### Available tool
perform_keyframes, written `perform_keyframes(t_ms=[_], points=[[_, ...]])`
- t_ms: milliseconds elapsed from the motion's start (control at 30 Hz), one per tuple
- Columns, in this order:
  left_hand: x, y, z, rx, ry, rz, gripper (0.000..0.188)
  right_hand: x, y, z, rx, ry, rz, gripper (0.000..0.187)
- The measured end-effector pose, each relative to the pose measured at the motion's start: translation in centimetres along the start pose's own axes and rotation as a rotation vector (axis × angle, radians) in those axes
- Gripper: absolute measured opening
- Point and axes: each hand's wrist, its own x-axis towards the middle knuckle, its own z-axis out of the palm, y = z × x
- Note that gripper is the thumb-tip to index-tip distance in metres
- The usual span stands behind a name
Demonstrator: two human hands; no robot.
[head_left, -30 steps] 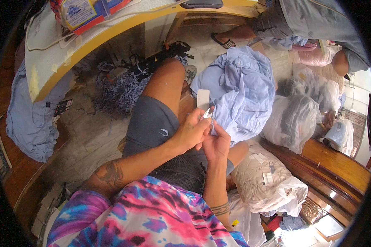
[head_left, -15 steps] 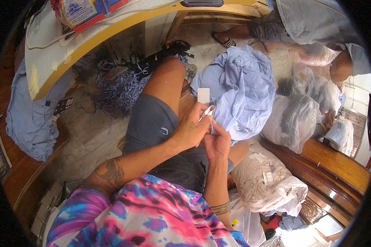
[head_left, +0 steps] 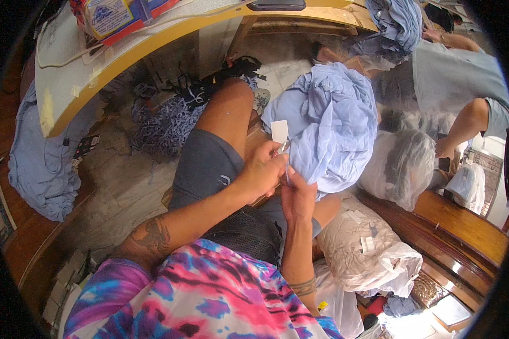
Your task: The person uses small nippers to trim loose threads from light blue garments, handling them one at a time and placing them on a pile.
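A heap of light blue cloth [head_left: 339,124] lies over and beyond my knees. My left hand [head_left: 263,174] is closed around a small shiny metal tool [head_left: 282,148], whose exact kind is mostly hidden by the fingers. Just above it, a blank-looking white tag [head_left: 279,131] stands out against the cloth. Close beside, my right hand [head_left: 298,195] pinches the near edge of the blue cloth between thumb and fingers. The two hands nearly touch at the fingertips.
A yellow-edged table [head_left: 76,104] curves across the upper left. Blue cloth scraps [head_left: 172,121] litter the floor beneath. At right are a clear plastic bag [head_left: 398,166], a bag of beige cloth [head_left: 362,248], a wooden bench [head_left: 458,220] and a person in grey [head_left: 452,76].
My left hand and the metal tool have shifted slightly; the tag has tilted. The person at right has changed position, one arm now reaching down to the bags, and more blue cloth shows behind.
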Motion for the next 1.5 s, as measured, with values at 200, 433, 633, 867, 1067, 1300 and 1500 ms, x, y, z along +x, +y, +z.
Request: perform_keyframes(t_ms=[200, 433, 633, 867, 1067, 1300, 1500], points=[[0.0, -0.4, 0.1, -0.272, -0.012, -0.139, 0.011, -1.0, 0.5, -0.2, 0.035, 0.052, -0.012, 0.047], [-0.2, -0.4, 0.7, -0.436, 0.062, -0.234, 0.004, -2.1, 1.5, -1.0, 0.101, 0.12, -0.005, 0.052], [0.0, -0.2, 0.6, -0.48, 0.098, -0.28, 0.007, -3.2, 1.1, -0.9, 0.025, 0.107, -0.044, 0.054], [-0.4, -0.1, 1.1, -0.439, 0.135, -0.281, 0.015, -4.3, 0.4, -0.4, 0.01, 0.117, -0.059, 0.054], [-0.4, -0.6, 1.4, -0.087, 0.08, 0.023, 0.04, -3.1, 2.5, -3.7, 0.467, -0.018, 0.234, 0.045], [-0.6, 2.0, 0.6, 0.425, 0.035, 0.361, 0.039, 1.8, -1.2, 0.6, 0.404, -0.074, 0.328, 0.049], [-0.2, 3.0, 0.5, 0.616, 0.094, 0.58, 0.04, 4.5, -1.3, 3.3, 0.317, -0.059, 0.171, 0.036]])
